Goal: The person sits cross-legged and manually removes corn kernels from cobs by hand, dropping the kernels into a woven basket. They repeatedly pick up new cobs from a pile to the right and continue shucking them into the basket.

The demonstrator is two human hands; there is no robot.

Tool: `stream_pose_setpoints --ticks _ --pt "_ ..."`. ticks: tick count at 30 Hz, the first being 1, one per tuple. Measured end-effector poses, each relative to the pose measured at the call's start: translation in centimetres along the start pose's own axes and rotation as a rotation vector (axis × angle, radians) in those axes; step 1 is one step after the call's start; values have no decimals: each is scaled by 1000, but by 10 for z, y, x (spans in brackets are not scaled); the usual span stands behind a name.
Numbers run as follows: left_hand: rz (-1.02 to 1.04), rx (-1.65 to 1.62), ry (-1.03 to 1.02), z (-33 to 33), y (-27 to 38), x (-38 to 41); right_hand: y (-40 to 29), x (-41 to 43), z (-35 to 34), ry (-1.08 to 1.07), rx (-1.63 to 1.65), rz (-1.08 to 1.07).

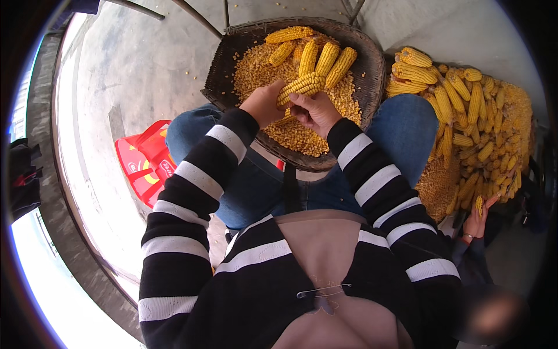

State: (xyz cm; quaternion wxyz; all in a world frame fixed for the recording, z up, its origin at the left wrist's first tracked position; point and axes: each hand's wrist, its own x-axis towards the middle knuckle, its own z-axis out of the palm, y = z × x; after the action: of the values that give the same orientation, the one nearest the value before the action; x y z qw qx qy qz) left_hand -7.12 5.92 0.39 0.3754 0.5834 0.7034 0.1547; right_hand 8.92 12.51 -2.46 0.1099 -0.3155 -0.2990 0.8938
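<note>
A dried ear of yellow corn [305, 84] is held between my two hands, above a dark woven basket [370, 65] set between my knees. My left hand [264, 104] grips its lower left end. The thumb of my right hand [317, 112] presses on the ear's underside, with the fingers curled below. Loose corn kernels [253, 80] cover much of the basket's bottom. Several whole ears [341, 67] lie on them toward the far side. Another ear [285, 118] shows partly beneath my hands.
To the right rises a large pile of corn ears [462, 100], with loose kernels [438, 187] beside it. Another person's hands [475, 222] hold an ear at its near edge. A red bag [146, 161] stands left of my knee. Metal legs [198, 17] stand beyond the basket.
</note>
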Motion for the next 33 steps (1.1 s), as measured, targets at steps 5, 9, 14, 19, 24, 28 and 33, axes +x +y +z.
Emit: stream_pose_setpoints --ticks 5,9,14,19,24,28,33 --pt "94 -98 71 16 -20 3 6 2 -2 -8 22 -19" --pt "98 -131 87 19 -20 6 9 4 -6 4 5 -29" --pt "126 -228 72 14 -20 2 -1 -1 -3 -62 35 21" --pt "96 -95 91 12 -16 2 1 -1 0 0 -6 -25" --pt "96 -71 113 13 -16 3 10 3 0 81 -35 -76" --pt "93 -117 120 10 -19 1 -7 -3 -2 -42 113 46" --pt "75 -6 116 12 -22 2 -3 1 -2 56 46 19"
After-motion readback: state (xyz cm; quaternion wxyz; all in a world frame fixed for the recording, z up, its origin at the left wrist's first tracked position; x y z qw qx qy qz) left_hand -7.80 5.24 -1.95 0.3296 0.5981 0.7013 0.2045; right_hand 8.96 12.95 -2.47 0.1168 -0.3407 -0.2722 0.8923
